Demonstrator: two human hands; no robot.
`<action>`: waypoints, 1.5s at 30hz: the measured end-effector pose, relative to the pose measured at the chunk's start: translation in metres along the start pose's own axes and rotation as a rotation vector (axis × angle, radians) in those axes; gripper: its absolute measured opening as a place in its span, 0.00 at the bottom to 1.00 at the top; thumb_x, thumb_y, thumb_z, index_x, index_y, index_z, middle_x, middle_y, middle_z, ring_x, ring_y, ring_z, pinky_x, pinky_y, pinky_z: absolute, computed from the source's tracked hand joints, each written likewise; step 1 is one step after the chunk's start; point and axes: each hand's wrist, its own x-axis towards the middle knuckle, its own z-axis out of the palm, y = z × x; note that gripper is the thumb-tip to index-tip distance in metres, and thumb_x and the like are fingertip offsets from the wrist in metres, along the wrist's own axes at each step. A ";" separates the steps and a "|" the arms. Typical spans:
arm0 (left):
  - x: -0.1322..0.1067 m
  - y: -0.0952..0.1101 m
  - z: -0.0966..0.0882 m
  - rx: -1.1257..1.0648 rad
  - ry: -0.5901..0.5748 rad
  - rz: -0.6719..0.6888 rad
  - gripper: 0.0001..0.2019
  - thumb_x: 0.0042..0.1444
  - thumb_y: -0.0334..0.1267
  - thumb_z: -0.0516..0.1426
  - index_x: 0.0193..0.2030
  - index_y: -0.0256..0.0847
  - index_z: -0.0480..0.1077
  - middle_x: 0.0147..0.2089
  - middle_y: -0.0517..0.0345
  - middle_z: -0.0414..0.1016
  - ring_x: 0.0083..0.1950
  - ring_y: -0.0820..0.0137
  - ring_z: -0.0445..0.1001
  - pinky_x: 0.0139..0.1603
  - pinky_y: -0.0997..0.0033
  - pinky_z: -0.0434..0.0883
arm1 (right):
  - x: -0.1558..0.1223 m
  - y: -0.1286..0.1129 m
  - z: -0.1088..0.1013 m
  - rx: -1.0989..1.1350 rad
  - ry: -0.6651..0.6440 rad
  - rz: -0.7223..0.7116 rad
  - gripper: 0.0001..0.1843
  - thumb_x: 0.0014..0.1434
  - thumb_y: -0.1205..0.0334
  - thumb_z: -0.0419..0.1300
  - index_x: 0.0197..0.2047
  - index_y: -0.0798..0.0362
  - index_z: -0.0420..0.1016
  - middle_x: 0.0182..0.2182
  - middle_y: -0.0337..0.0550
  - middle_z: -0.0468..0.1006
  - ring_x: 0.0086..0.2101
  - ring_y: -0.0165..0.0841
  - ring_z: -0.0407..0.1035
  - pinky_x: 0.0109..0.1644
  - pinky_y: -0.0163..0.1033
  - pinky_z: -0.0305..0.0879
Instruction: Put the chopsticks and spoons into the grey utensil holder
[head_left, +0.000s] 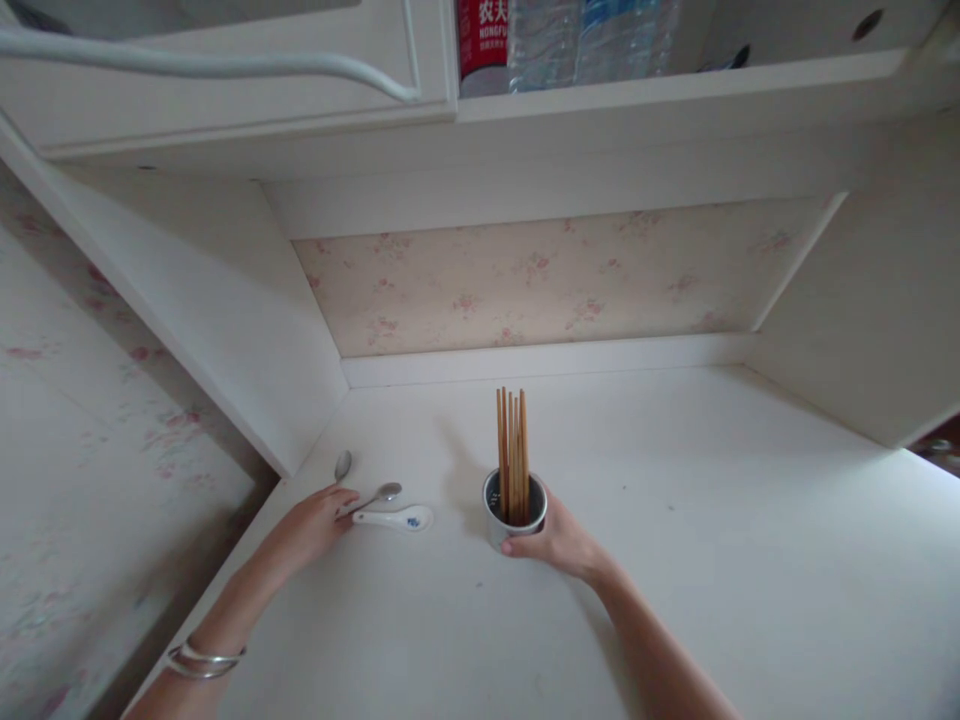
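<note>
My right hand (551, 540) is wrapped round a metal cup (495, 530) standing on the white counter, its thumb across the near side. Several wooden chopsticks (513, 455) stand upright in that cup. Over to the left, my left hand (326, 515) is closed at the handle end of a metal spoon (389, 491), whose bowl points right. Just in front of this spoon lies a white ceramic spoon (409, 517) with a blue mark in its bowl. The bowl of a second metal spoon (343, 465) shows beyond my left hand, which hides its handle.
A white counter (712, 560) spreads beneath both hands, with a side panel (217, 300) at left and another (862, 280) at right. Overhead hangs a cabinet with a white handle (202, 62). Its open shelf holds plastic bottles (585, 45) and a red-labelled package (484, 45).
</note>
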 end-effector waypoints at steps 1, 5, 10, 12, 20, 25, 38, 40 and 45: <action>0.001 0.000 0.002 0.005 -0.018 0.006 0.12 0.53 0.41 0.53 0.39 0.44 0.76 0.41 0.51 0.78 0.42 0.61 0.75 0.43 0.68 0.66 | 0.000 0.000 0.000 0.001 0.002 -0.001 0.42 0.38 0.58 0.75 0.55 0.52 0.64 0.48 0.47 0.74 0.48 0.44 0.67 0.55 0.53 0.62; 0.007 -0.002 0.006 0.022 -0.016 -0.010 0.12 0.54 0.38 0.50 0.33 0.44 0.75 0.37 0.52 0.78 0.40 0.62 0.75 0.41 0.70 0.65 | 0.000 0.001 0.000 0.004 0.003 -0.006 0.43 0.38 0.58 0.76 0.56 0.51 0.63 0.48 0.47 0.74 0.49 0.44 0.67 0.55 0.52 0.62; 0.016 -0.008 0.006 0.035 0.020 -0.055 0.12 0.55 0.41 0.50 0.30 0.45 0.73 0.34 0.55 0.78 0.38 0.61 0.76 0.39 0.69 0.65 | 0.001 0.002 0.000 0.036 -0.004 -0.001 0.43 0.38 0.58 0.76 0.56 0.50 0.63 0.48 0.45 0.74 0.49 0.44 0.67 0.55 0.51 0.63; 0.022 -0.008 0.000 0.056 0.098 -0.065 0.12 0.56 0.43 0.49 0.32 0.45 0.73 0.36 0.54 0.78 0.39 0.61 0.76 0.41 0.68 0.67 | 0.001 0.001 0.000 0.047 -0.012 0.001 0.43 0.38 0.58 0.76 0.56 0.50 0.63 0.48 0.45 0.74 0.49 0.43 0.68 0.55 0.51 0.63; 0.027 0.054 -0.058 -0.106 0.575 -0.215 0.17 0.56 0.51 0.52 0.44 0.43 0.72 0.41 0.54 0.79 0.42 0.60 0.77 0.48 0.62 0.71 | 0.001 0.003 -0.001 0.035 -0.002 -0.016 0.44 0.37 0.57 0.76 0.56 0.50 0.63 0.48 0.45 0.74 0.49 0.43 0.67 0.56 0.52 0.62; 0.024 0.137 -0.062 -0.876 0.603 -0.138 0.19 0.51 0.51 0.60 0.44 0.40 0.72 0.35 0.58 0.79 0.37 0.67 0.79 0.45 0.65 0.76 | 0.001 0.002 0.000 0.042 -0.019 -0.011 0.43 0.38 0.58 0.76 0.56 0.51 0.63 0.48 0.45 0.74 0.48 0.42 0.68 0.55 0.50 0.63; 0.043 0.204 0.035 -0.882 0.309 0.017 0.15 0.56 0.49 0.57 0.38 0.39 0.76 0.36 0.54 0.80 0.38 0.67 0.77 0.40 0.70 0.72 | 0.002 0.000 0.000 0.053 -0.005 -0.031 0.45 0.37 0.59 0.76 0.57 0.48 0.63 0.51 0.45 0.73 0.50 0.43 0.66 0.56 0.49 0.62; 0.042 0.201 0.046 -0.864 0.301 0.001 0.16 0.56 0.50 0.57 0.39 0.39 0.76 0.36 0.54 0.79 0.37 0.67 0.76 0.39 0.70 0.71 | 0.002 -0.001 -0.001 0.069 -0.010 -0.025 0.46 0.37 0.60 0.76 0.58 0.49 0.62 0.52 0.45 0.73 0.51 0.43 0.66 0.57 0.50 0.61; 0.041 0.194 0.059 -0.785 0.381 0.033 0.15 0.56 0.50 0.57 0.38 0.42 0.77 0.36 0.56 0.75 0.35 0.69 0.72 0.38 0.71 0.68 | 0.002 -0.001 -0.001 0.085 -0.013 -0.021 0.47 0.37 0.60 0.76 0.59 0.49 0.61 0.53 0.46 0.72 0.53 0.43 0.66 0.58 0.51 0.60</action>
